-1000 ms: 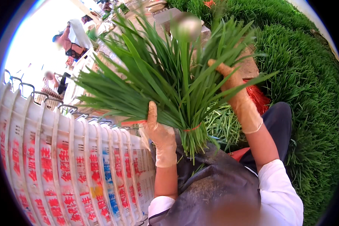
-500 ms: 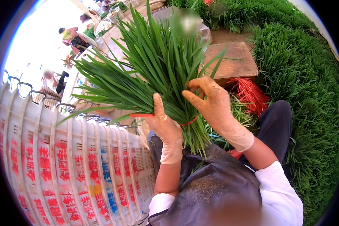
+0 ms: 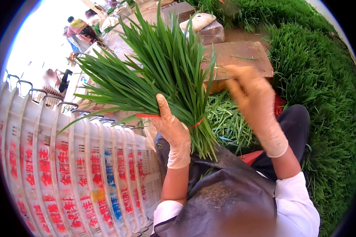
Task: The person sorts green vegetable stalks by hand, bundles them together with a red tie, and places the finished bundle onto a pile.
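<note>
My left hand [image 3: 172, 130], in a pale, stained glove, is closed round a big bunch of garlic chives [image 3: 162, 75], its thumb pointing up along the leaves. The long flat leaves fan out up and to the left; the cut ends point down toward my apron. A thin red tie [image 3: 197, 123] rings the bunch near its base, and a flat red strip [image 3: 148, 115] sticks out left of my hand. To the right, apart from the bunch, my gloved right hand [image 3: 254, 103] hangs over loose leaves. Motion smears its fingers, so I cannot see whether they hold anything.
White ribbed plastic crates [image 3: 79, 166] stand close on my left. Loose trimmed leaves [image 3: 229, 118] lie by my knees, before a wooden board [image 3: 241, 59]. Behind it, a pale rounded object [image 3: 197, 22] rests on a block. Chives are heaped along the right [image 3: 324, 118]. People work far left.
My right hand has come away from the bunch and moved right, over where the red strips lay in sight. The left hand keeps its hold, with the bunch barely shifted.
</note>
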Motion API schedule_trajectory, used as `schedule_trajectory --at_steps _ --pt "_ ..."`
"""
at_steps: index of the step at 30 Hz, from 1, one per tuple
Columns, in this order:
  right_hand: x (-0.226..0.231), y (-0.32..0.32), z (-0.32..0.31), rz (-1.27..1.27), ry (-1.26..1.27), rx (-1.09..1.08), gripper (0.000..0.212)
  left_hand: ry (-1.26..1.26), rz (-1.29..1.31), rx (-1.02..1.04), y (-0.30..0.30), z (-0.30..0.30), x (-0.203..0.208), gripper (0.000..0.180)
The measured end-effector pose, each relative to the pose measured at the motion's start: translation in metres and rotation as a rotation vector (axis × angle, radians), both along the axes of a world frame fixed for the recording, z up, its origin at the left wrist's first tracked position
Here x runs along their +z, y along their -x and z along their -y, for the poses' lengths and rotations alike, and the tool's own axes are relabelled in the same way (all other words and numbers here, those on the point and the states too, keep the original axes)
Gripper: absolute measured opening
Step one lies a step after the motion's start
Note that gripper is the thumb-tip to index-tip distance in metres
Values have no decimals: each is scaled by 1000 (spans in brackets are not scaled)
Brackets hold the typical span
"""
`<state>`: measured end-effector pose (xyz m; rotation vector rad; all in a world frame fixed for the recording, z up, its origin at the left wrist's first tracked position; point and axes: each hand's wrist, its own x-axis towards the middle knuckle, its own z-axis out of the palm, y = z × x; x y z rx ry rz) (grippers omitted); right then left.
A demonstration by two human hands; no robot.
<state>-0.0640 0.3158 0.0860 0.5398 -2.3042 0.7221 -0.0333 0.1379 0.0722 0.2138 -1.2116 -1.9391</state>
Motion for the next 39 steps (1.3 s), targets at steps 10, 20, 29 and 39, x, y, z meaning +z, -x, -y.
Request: schedule_trajectory --at_steps 10,20,29,39 --pt "8 4 42 -81 18 140 65 458 170 94 -20 1 4 46" --pt "20 15 56 -312 -126 251 10 17 43 -89 -15 -12 13 45" --pt "46 42 14 -641 221 114 12 -90 -2 -268 -10 -2 -5 38" --pt "22 19 54 -98 -302 232 19 4 39 -154 -10 -11 0 42"
